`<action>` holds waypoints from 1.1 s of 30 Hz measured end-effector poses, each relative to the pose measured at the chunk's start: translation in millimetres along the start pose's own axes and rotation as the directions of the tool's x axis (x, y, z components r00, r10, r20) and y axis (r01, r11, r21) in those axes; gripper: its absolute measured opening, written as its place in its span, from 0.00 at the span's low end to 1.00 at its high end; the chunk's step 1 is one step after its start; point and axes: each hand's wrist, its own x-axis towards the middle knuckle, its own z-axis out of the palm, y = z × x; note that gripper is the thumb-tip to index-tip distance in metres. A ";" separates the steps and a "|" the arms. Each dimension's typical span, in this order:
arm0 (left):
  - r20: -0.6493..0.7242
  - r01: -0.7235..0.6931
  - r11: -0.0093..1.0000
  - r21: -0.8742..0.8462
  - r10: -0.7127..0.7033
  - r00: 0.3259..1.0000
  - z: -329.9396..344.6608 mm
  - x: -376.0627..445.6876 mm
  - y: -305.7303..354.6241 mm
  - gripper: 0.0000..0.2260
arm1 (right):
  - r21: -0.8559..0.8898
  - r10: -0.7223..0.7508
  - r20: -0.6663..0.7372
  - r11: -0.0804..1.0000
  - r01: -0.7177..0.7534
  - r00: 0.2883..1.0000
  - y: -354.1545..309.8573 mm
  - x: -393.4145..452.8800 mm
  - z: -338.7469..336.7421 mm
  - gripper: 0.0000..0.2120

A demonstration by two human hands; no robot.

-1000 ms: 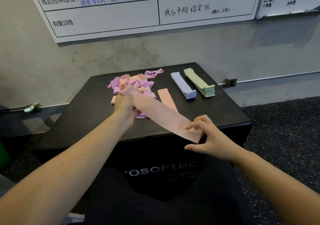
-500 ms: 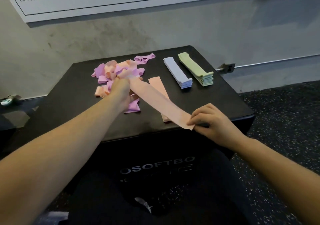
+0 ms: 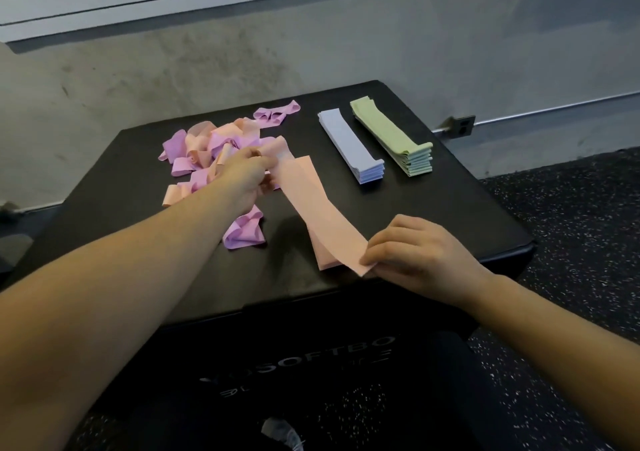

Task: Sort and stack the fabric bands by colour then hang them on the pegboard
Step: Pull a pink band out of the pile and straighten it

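Peach band (image 3: 323, 216) pinched taut by left hand (image 3: 242, 180) and right hand (image 3: 415, 253); blue stack (image 3: 353, 149), green stack (image 3: 391, 138) done; pink-purple pile (image 3: 204, 152) unsorted, nothing hung.

1. The band (image 3: 311, 204) I hold stretched between my left hand (image 3: 244, 180) and my right hand (image 3: 415, 253) is a plain pale peach.
2. The flat band (image 3: 323, 254) under it is the same peach.
3. The loose heap (image 3: 214, 154) mixes lilac-pink and peach bands, all unpatterned.
4. One neat stack (image 3: 349, 142) is pale lavender-blue.
5. The stack beside it (image 3: 388, 131) is soft green.
6. The box top (image 3: 467, 201) is matte black, with grey lettering on its front.
7. The floor (image 3: 581, 208) is black with white speckles.
8. The wall (image 3: 311, 48) is mottled grey.
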 end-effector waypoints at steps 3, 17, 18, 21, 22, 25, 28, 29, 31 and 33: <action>0.013 0.024 0.999 -0.027 -0.024 1.000 13.6 16.7 2.9 0.11 | 0.033 -0.021 0.020 0.999 0.020 1.000 6.1 5.3 6.8 0.05; 0.029 -0.045 0.990 0.134 0.042 0.999 47.6 79.1 -3.1 0.09 | 0.175 0.084 0.052 0.980 -0.092 0.995 43.8 24.0 33.3 0.07; 0.024 -0.057 0.988 0.145 0.055 0.998 48.1 83.0 -4.1 0.08 | 0.177 0.076 0.067 0.980 -0.087 0.995 46.0 24.5 35.8 0.08; 0.005 -0.075 0.985 0.158 0.075 0.997 50.4 90.4 -6.0 0.07 | 0.185 0.076 0.106 0.978 -0.095 0.992 49.6 24.8 44.1 0.10; -0.006 -0.073 0.983 0.168 0.075 0.997 51.6 91.7 -6.7 0.07 | 0.182 0.080 0.107 0.978 -0.098 0.991 50.2 25.1 46.9 0.10; -0.032 -0.062 0.984 0.167 0.068 0.997 53.4 98.3 -11.1 0.08 | 0.156 0.106 0.083 0.981 -0.118 0.991 53.4 24.7 52.9 0.10; -0.008 -0.072 0.988 0.137 0.074 0.997 53.1 104.5 -15.3 0.09 | 0.160 0.090 0.121 0.981 -0.109 0.989 59.7 21.8 56.4 0.08; 0.008 -0.078 0.988 0.135 0.078 0.997 53.3 106.4 -16.7 0.10 | 0.167 0.081 0.142 0.980 -0.104 0.987 60.9 20.6 57.4 0.08; 0.016 -0.089 0.987 0.137 0.087 0.996 54.2 111.0 -20.5 0.13 | 0.182 0.079 0.173 0.977 -0.111 0.982 62.1 19.2 57.6 0.07; 0.017 -0.081 0.985 0.154 0.079 0.997 55.8 112.2 -23.3 0.13 | 0.200 0.106 0.206 0.969 -0.148 0.973 62.4 19.5 56.6 0.06</action>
